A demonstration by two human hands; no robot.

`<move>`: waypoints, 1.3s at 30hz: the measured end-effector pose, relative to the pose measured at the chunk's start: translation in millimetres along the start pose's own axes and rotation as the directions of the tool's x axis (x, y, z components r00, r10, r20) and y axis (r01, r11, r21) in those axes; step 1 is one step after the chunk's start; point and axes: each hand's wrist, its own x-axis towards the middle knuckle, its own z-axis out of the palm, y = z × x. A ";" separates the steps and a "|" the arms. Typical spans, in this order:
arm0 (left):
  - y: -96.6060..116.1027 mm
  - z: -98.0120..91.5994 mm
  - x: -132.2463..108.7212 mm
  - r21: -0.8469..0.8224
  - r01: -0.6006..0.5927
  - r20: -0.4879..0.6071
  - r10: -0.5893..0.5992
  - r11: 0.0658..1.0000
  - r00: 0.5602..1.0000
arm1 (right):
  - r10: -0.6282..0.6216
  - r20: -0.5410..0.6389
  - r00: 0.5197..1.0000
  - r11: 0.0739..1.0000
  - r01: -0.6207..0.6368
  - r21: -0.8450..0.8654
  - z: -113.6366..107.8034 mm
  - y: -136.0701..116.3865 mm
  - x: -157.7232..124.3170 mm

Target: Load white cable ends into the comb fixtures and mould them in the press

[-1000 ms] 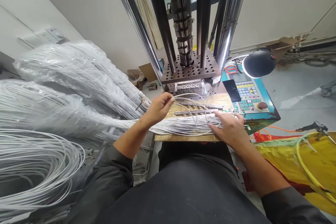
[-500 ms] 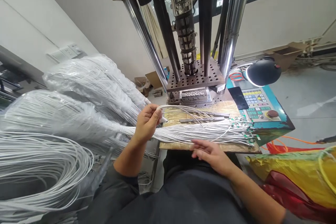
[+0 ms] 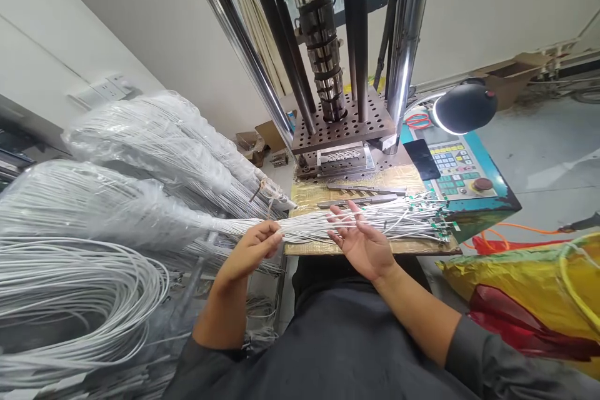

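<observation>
A thick bundle of white cables (image 3: 307,227) lies across the front of the machine's table, its right ends carrying small green tips (image 3: 438,225). My left hand (image 3: 253,250) pinches white cable at the near side of the bundle; how many strands are in the pinch is hidden. Palm up, my right hand (image 3: 365,247) has its fingers spread among the cables, and some strands cross over the fingers. Behind the bundle lie two dark metal strips with notched edges, a nearer strip (image 3: 344,202) and a farther strip (image 3: 370,189).
Beyond the bundle stands a press (image 3: 344,122) with a metal fixture (image 3: 344,157) under its plate. To the right are a dark phone (image 3: 422,159), a control panel (image 3: 462,169) and a lamp (image 3: 464,109). Plastic-wrapped cable bundles (image 3: 103,200) and a cable coil (image 3: 140,275) fill the left.
My left hand has come down from above the bundle to its near side, and the raised cable loop is gone. My right hand has turned palm up and moved in among the cables.
</observation>
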 end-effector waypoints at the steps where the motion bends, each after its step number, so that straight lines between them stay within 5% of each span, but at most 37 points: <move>1: -7.8 -0.3 -6.4 0.012 0.043 0.035 -0.043 0.999 0.998 | 0.020 -0.037 0.999 1.000 -0.021 -0.012 -2.1 1.4 -2.9; 5: -32.0 2.3 -26.4 0.115 0.188 0.211 -0.209 0.975 0.955 | 0.100 -0.329 0.939 0.986 -0.138 -0.093 -13.3 10.2 -14.1; 8: -33.6 7.0 -29.1 0.215 0.255 0.397 -0.323 0.943 0.859 | 0.109 -0.448 0.887 0.977 -0.179 -0.116 -22.0 16.8 -22.1; 10: -26.0 12.4 -23.4 0.278 0.191 0.492 -0.310 0.941 0.813 | 0.107 -0.479 0.871 0.972 -0.193 -0.135 -26.7 20.3 -27.1; 17: -4.0 72.7 36.6 0.337 -0.119 0.531 -0.084 0.934 0.843 | 0.084 -0.531 0.843 0.935 -0.252 -0.252 -41.3 32.9 -41.5; 21: -11.5 121.5 66.1 0.456 -0.213 0.468 -0.029 0.864 0.883 | -0.058 -0.493 0.868 0.891 -0.178 -0.419 -58.3 38.7 -49.1; 24: -21.2 144.5 65.4 0.529 -0.260 0.468 -0.022 0.808 0.884 | -0.118 -0.361 0.925 0.781 -0.138 -0.609 -72.5 38.3 -61.5; 27: -34.5 157.8 52.7 0.516 -0.310 0.519 -0.004 0.798 0.855 | -0.072 -0.068 0.995 0.632 -0.006 -0.775 -79.4 31.2 -75.5; 32: -59.8 169.1 37.5 0.328 -0.253 0.542 0.038 0.910 0.840 | -0.104 0.185 0.977 0.287 0.207 -0.935 -74.7 5.6 -84.3; 36: -70.1 173.7 32.0 0.157 -0.168 0.535 0.059 0.973 0.843 | 0.042 0.228 0.973 0.320 0.203 -0.925 -69.0 -10.2 -79.7; 39: -72.7 179.7 27.8 0.108 -0.229 0.464 0.155 0.967 0.872 | 0.050 0.255 0.966 0.263 0.234 -0.936 -66.5 -18.8 -75.3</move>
